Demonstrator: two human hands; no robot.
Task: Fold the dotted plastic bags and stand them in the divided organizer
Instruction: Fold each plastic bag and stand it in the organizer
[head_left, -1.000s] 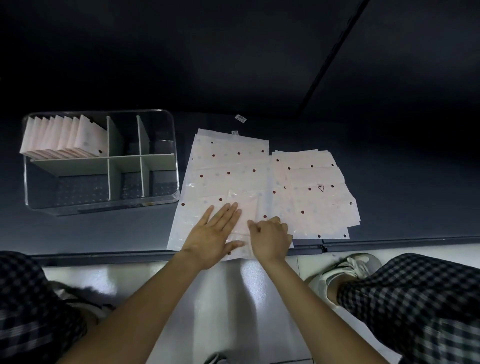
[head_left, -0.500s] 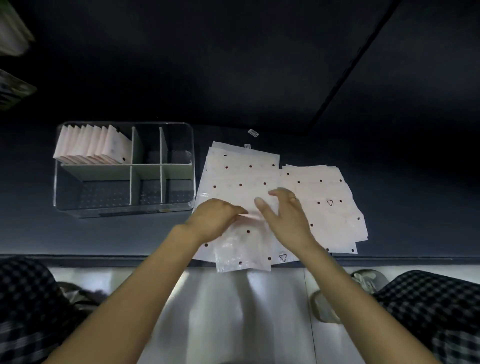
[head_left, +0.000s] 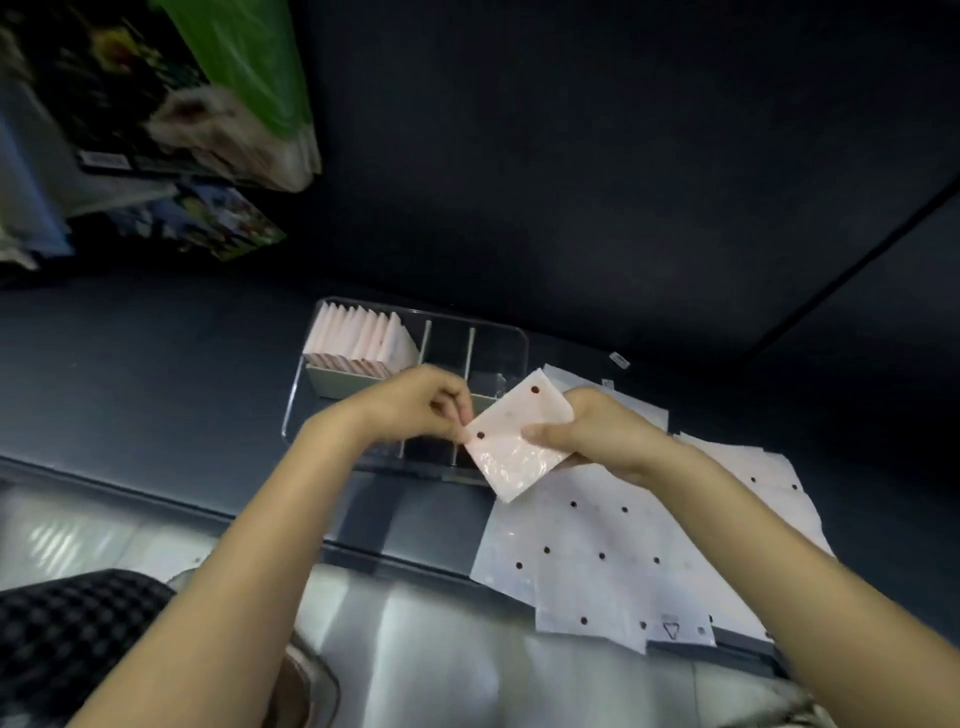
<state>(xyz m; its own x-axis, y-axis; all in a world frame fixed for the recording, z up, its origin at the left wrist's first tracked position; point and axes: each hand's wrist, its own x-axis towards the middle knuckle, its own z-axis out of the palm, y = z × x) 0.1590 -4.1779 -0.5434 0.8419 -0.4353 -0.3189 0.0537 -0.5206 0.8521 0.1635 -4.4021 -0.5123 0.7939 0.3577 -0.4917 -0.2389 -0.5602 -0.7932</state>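
A folded dotted plastic bag hangs in the air between my hands, just in front of the clear divided organizer. My left hand pinches its left corner. My right hand grips its right side, thumb on top. Several folded bags stand in the organizer's back left compartment. A pile of flat dotted bags lies on the dark table to the right, under my right forearm.
Coloured packages hang or lean at the upper left. A small white tag lies on the table behind the pile. The table's front edge runs under my forearms; my checkered trouser leg shows at lower left.
Both hands lifted one bag off the pile, now folded small, and carried it up and left toward the organizer. The camera swung left and tilted.
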